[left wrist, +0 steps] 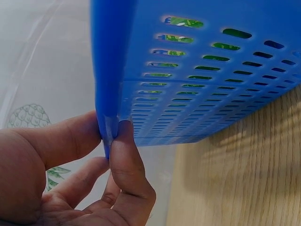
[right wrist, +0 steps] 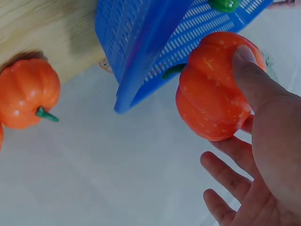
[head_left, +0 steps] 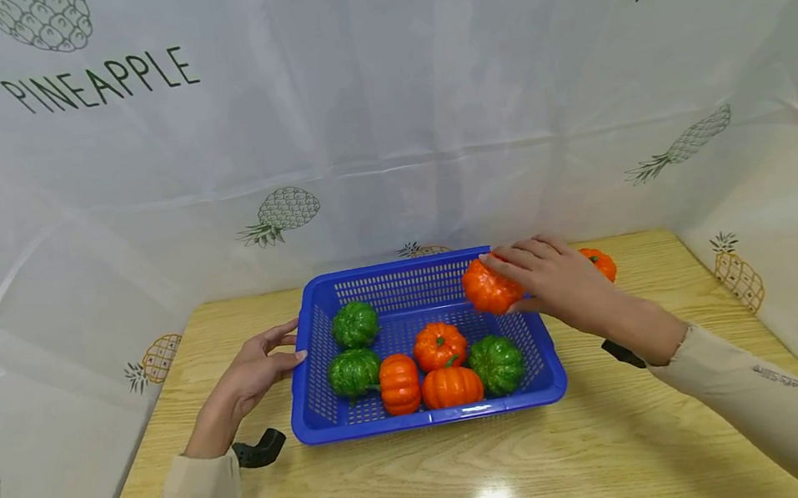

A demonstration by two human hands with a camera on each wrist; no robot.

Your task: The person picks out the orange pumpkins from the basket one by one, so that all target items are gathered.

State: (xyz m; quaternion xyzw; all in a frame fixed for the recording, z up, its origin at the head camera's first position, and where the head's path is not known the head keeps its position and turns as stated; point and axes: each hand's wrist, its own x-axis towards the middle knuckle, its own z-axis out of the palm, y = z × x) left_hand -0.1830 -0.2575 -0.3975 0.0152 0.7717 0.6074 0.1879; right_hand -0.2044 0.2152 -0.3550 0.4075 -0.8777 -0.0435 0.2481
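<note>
A blue plastic basket (head_left: pixel 432 418) with slotted walls stands on the table. My left hand (head_left: pixel 260 370) pinches its left rim between thumb and fingers, seen closely in the left wrist view on the basket wall (left wrist: pixel 188 108). My right hand (head_left: pixel 558 283) grips an orange toy pumpkin (head_left: pixel 489 286) above the basket's right back corner. In the right wrist view that pumpkin (right wrist: pixel 216 89) has a green stem, and the thumb lies across it. Inside the basket are three green pumpkins, one at the right (head_left: pixel 497 365), and three orange ones, one near the middle (head_left: pixel 439 345).
Another orange pumpkin (head_left: pixel 600 263) is on the wooden table (head_left: pixel 401 493) right of the basket, partly behind my right hand. The right wrist view shows an orange pumpkin (right wrist: pixel 29 92) there, with a sliver of orange at the frame's edge. A white pineapple-print sheet (head_left: pixel 382 117) hangs behind.
</note>
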